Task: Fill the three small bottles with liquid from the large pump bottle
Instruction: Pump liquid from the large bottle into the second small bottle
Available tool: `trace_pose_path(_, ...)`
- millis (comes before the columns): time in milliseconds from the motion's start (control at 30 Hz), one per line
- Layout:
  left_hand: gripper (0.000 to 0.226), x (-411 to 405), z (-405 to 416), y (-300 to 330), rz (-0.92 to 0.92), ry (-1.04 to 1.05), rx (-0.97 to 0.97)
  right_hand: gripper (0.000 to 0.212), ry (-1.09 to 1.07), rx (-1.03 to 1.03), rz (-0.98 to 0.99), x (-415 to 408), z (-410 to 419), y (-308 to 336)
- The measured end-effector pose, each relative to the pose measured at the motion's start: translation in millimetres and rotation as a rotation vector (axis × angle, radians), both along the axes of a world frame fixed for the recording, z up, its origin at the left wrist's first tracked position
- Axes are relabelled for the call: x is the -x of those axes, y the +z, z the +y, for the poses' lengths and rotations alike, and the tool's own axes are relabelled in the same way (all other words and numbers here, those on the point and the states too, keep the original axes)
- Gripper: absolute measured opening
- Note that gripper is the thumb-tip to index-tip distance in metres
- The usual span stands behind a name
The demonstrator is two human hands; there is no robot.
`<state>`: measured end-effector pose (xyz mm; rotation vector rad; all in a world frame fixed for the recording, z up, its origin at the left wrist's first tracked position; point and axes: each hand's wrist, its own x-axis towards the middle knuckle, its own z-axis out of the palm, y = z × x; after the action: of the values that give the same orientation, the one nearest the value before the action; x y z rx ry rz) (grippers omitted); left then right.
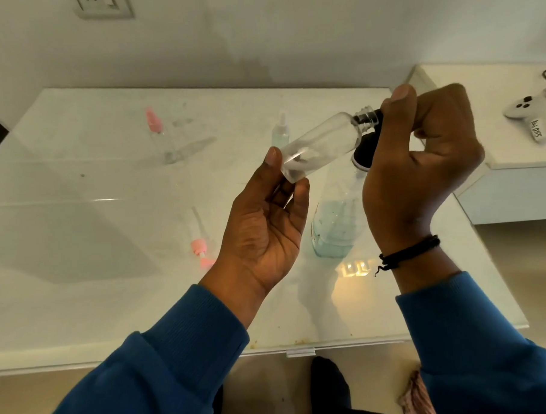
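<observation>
On the white glass table (78, 215), from the left, a clear small bottle with a pink cap (159, 133) stands apparently empty, a loose pink pump top (199, 241) lies nearer, and a clear small bottle with a white cap (280, 134) shows pale blue liquid. The left hand (266, 226) pinches the base of a clear, empty, uncapped small bottle (322, 145), tilted up to the black nozzle. The right hand (419, 156) grips the black pump head of the large clear pump bottle (335, 226); judged one filled, two outstanding.

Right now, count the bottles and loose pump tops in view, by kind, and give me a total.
Small bottles: 3, one held in the hands, one pink-topped, one white-topped with blue liquid.
Large pump bottle: 1.
Loose pink pump top: 1.
Total: 5.
</observation>
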<state>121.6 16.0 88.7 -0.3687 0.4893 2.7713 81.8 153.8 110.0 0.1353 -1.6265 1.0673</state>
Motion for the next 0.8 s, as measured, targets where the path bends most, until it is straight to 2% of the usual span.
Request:
trace_pose_path(167, 0.068, 0.6, 2.3, 1.1, 0.006, 0.008, 0.027, 0.039, -0.026, -0.003, 0.006, 3.7, 4.1, 6.3)
trace_pose_path(333, 0.060, 0.4, 0.9, 0.8, -0.004, 0.002, 0.005, 0.038, -0.001, -0.008, 0.005, 0.5, 1.1, 1.2)
trace_pose_path(467, 0.066, 0.4, 1.9, 1.1, 0.005, 0.003, 0.014, 0.039, -0.030, -0.011, 0.003, 2.7, 4.0, 6.7)
trace_pose_path(800, 0.057, -0.9, 2.8, 2.8, 0.005, -0.001, 0.004, 0.037, -0.041, -0.012, 0.000, 3.4, 5.3, 6.3)
